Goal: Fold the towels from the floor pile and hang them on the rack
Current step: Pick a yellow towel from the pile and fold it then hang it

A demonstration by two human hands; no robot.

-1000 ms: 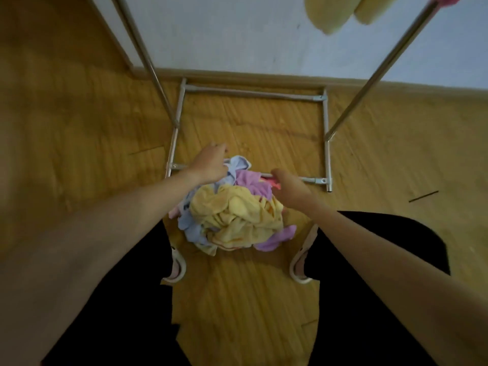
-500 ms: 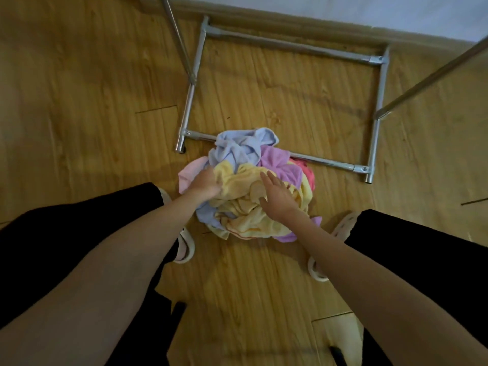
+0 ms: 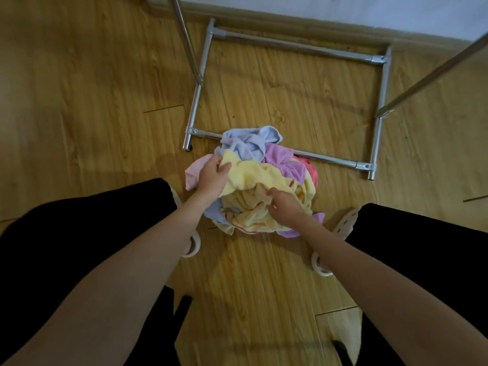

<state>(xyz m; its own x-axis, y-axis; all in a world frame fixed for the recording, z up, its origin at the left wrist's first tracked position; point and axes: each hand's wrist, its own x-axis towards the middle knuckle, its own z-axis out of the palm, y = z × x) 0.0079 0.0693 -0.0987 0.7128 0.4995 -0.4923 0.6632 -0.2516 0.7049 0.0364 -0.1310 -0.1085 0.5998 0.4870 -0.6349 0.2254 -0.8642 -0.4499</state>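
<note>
Floor [image 3: 105, 107]: both grips clutch yellow towel [image 3: 253, 178].

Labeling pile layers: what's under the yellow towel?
Under the yellow towel: edges of a pink towel, blue towel and purple towel stick out. Anything deeper is covered.

left arm: bare, stretched forward and down | left hand [image 3: 212, 175]: back up, fingers curled, gripping cloth | right arm: bare, reaching down from lower right | right hand [image 3: 284, 206]: knuckles up, fingers curled into cloth | legs: in black, either side
</note>
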